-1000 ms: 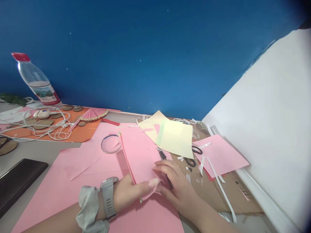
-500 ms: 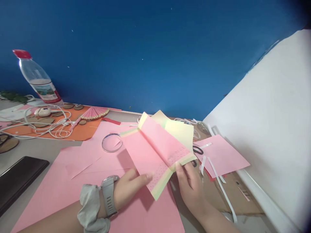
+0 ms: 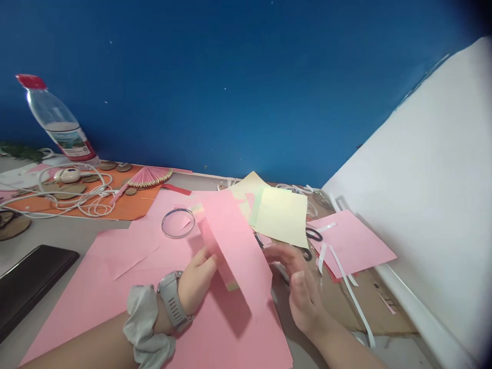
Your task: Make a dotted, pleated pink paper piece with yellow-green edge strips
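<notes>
My left hand (image 3: 196, 279), with a watch and a grey scrunchie on the wrist, pinches a folded pink paper piece (image 3: 234, 246) with a yellow edge, held tilted above the big pink sheet (image 3: 126, 287). My right hand (image 3: 300, 287) hovers just right of the folded piece, fingers spread and blurred, holding nothing. Scissors (image 3: 311, 241) lie partly hidden under the yellow sheets (image 3: 280, 215) beyond my right hand.
A clear tape ring (image 3: 177, 223) lies on the pink sheet. A water bottle (image 3: 57, 123), white cable (image 3: 73, 197) and a small pink fan (image 3: 148, 177) sit at back left on orange paper. A black device (image 3: 31, 282) lies left. A white board (image 3: 423, 195) leans at right.
The pink piece was opened out between both hands, then folded shut again. My right hand let go of it and drew back; my left hand now holds it alone.
</notes>
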### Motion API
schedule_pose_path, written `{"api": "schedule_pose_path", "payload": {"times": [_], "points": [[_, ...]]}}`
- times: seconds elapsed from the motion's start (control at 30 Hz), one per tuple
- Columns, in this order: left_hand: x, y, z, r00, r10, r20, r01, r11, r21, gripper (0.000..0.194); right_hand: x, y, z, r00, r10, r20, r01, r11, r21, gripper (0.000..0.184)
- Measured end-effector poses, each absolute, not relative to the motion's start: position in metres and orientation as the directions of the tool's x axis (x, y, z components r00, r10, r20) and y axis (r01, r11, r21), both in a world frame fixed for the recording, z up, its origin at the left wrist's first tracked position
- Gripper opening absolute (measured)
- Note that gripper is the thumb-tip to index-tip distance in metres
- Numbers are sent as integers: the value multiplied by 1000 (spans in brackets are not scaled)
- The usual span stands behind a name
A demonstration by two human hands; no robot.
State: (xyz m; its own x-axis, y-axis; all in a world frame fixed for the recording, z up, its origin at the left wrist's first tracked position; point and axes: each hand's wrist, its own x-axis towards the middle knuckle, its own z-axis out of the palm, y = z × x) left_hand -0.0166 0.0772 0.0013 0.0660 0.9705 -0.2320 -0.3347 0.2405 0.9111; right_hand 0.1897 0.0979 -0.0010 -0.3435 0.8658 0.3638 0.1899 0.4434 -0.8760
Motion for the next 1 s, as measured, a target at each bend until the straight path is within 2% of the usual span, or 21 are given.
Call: {"api": "schedule_pose_path", "payload": {"times": [0.13,0.2,0.3,0.4,0.57,0.73,0.8,0.9,1.0], "points": [[-17,73,7,115,973,-200,-285,225,932,27,188,98,4,-365,906,214,392,359,-847,21],[-16,73,13,171,975,-144,-326,194,925,33,186,98,7,-373,913,166,503,349,-791,23],[-14,72,21,187,979,-87,-402,157,902,48,184,96,10,-389,906,166,564,377,-735,25],[-13,71,21,205,977,-67,-403,146,904,51,181,94,13,-414,891,186,570,413,-710,28],[-13,73,12,214,971,-108,-194,151,969,38,182,94,13,-460,861,215,546,466,-696,27],[-14,74,9,284,957,-56,-116,93,989,37,187,94,16,-551,823,139,330,368,-870,30],[-14,72,9,356,934,-32,-119,80,990,35,187,93,18,-585,804,105,294,331,-897,33],[-12,69,12,430,903,12,-160,63,985,32,185,89,16,-539,842,26,414,292,-862,36],[-11,68,15,392,920,3,-198,82,977,30,185,88,12,-455,890,-22,511,241,-825,37]]}}
